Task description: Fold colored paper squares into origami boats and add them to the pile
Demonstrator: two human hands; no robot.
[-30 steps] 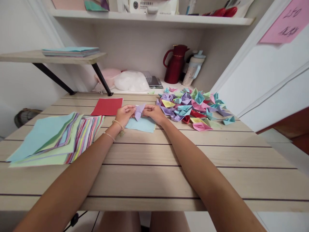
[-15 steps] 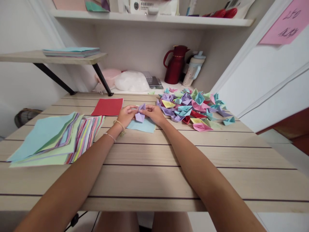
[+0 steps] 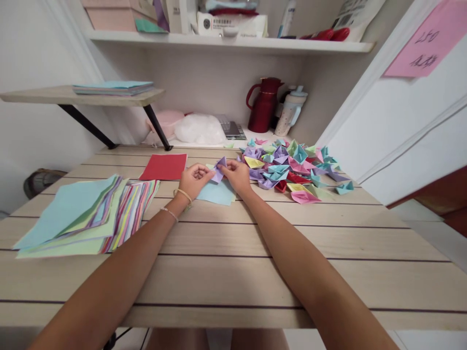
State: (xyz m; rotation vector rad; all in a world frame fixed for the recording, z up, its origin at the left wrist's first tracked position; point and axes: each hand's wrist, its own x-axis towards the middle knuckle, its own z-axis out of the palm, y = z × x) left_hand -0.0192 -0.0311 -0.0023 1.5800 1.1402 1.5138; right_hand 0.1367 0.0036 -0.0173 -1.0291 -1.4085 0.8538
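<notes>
**Purple folded paper (image 3: 218,176): light, creasing easily, asking for corner holds**

Going left to right. A fanned paper stack (image 3: 69,206) is lying near the left edge of the tabletop (image 3: 219,279). A red sheet (image 3: 164,166) is lying closer to the back edge, left of centre. Next, the left hand (image 3: 195,181) is resting its thumb tip at the purple piece's left side, fingers curling alongside; I'm not managing to tell whether they're pinching. The piece itself is sitting tilted between both hands, over a blue sheet (image 3: 216,194), mid-width and nearer the tabletop's back edge than its front. The right hand (image 3: 237,176) is gripping the piece, thumb pressing on its face, fingers partly hiding. Folded paper boats (image 3: 276,171) are lying heaped toward the back right corner.

Handling, my read: it's weighing next to nothing. Doubled layers are probably lending stiffness along creases; single flaps are likely bending, even crumpling, under a hard squeeze. Paper's looking matt, so probably not slipping much. Best holds I'm seeing: layered corners, one light pinch per side, sparing the middle.
</notes>
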